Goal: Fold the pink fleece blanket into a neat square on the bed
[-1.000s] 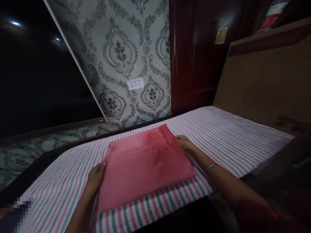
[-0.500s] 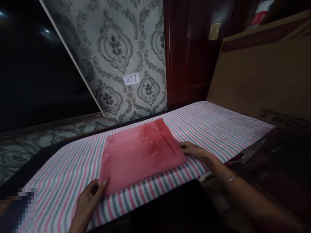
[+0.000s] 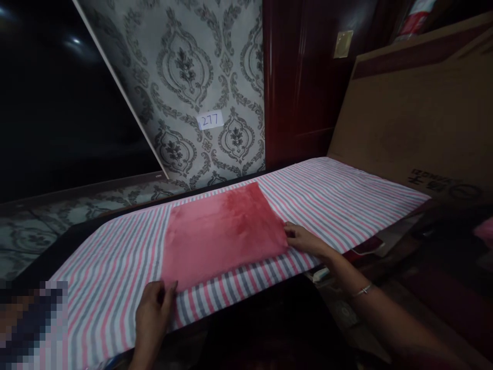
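Observation:
A pink plush cloth [image 3: 219, 236] lies flat on a striped cloth, its pile darker red toward the far right part. My left hand [image 3: 154, 308] pinches the near left corner between thumb and fingers. At the right edge, close to the near right corner, my right hand [image 3: 306, 239] grips the plush cloth, fingertips partly hidden by its edge. Beneath it spreads the striped cloth [image 3: 339, 205] in pink, grey and white, covering the table top.
Behind the table stands a patterned wall with a paper label [image 3: 210, 119] reading 277. A dark screen [image 3: 69, 103] is at the left. On the right a large cardboard box [image 3: 416, 113] leans beyond the table's end. The lower left corner is pixelated.
The near edge of the plush cloth has shifted slightly away from me, with both hands still at its corners. My left hand has moved a little to the right. The view has tilted slightly.

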`<state>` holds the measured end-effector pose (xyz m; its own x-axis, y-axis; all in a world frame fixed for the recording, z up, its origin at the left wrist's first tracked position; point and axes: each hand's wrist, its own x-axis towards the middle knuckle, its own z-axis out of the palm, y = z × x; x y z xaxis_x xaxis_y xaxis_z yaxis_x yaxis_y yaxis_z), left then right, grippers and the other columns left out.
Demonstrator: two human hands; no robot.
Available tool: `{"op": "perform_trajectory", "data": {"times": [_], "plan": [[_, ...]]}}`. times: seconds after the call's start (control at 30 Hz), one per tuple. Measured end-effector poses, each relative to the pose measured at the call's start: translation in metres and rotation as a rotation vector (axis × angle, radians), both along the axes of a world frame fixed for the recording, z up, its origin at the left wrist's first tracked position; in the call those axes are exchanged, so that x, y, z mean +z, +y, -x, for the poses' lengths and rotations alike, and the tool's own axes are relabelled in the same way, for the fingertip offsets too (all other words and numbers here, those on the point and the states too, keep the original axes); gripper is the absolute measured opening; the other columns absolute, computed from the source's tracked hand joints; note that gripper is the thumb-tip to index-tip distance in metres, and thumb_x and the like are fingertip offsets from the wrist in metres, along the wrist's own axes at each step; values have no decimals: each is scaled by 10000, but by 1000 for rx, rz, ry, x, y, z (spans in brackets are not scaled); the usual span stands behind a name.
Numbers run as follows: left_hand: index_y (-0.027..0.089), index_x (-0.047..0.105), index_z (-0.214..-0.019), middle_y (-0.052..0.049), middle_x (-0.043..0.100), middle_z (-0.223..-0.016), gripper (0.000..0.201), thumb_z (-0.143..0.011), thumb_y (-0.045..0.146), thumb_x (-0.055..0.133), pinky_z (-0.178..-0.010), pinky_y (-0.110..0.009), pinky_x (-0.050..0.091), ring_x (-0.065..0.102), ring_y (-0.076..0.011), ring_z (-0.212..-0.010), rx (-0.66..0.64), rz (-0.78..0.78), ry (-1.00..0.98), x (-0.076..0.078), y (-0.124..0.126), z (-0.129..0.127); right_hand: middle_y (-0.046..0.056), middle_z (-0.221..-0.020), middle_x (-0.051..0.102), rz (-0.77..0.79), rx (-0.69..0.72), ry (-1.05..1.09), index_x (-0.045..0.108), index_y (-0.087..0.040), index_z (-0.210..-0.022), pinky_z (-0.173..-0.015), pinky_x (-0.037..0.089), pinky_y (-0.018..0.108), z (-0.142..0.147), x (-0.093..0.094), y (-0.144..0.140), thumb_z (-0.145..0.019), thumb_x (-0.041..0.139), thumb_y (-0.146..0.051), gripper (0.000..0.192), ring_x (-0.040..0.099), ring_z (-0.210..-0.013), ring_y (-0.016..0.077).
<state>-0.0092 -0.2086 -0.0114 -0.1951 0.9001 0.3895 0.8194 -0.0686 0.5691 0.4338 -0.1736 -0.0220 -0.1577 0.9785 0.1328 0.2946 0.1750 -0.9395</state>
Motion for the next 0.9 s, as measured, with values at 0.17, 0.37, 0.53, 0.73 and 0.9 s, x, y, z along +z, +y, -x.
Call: {"op": "perform_trajectory", "data": {"times": [0.17,0.37,0.53,0.73,0.9], "plan": [[274,522,-735,-41,599,-732,342,-777,602,436,-727,-352,479,577,-251,-735,11,28,-51,-2,3,12,24,-805,656,70,-139,127,694,-183,-838,-797,473,297,-6,-10,-8,-755,633,-388,229,587,-855,215],[257,532,-640,-7,555,-662,507,-698,760,514,-656,-314,456,533,-207,-657,-136,139,-160,-12,10,27,28,-844,650,38,-93,127,659,-188,-787,-824,472,315,-4,-11,-11,-737,642,-431,249,588,-843,210],[225,598,-707,17,529,-633,647,-616,865,559,-591,-291,411,488,-180,-633,-80,168,-275,0,23,23,96,-1160,642,-52,-86,102,725,-201,-821,-1029,431,385,-5,-4,6,-705,728,-434,260,565,-1148,276],[190,619,-699,8,554,-615,717,-520,884,613,-516,-270,368,489,-165,-599,-91,270,-405,37,73,12,80,-1193,658,3,-51,186,755,-201,-844,-974,485,367,6,20,42,-649,750,-412,287,597,-1126,270],[179,622,-693,-9,577,-578,625,-581,794,640,-503,-283,397,550,-188,-571,-100,367,-404,59,134,9,54,-828,728,176,-66,350,716,-167,-817,-667,522,296,30,31,82,-613,750,-417,324,656,-739,206]]}}
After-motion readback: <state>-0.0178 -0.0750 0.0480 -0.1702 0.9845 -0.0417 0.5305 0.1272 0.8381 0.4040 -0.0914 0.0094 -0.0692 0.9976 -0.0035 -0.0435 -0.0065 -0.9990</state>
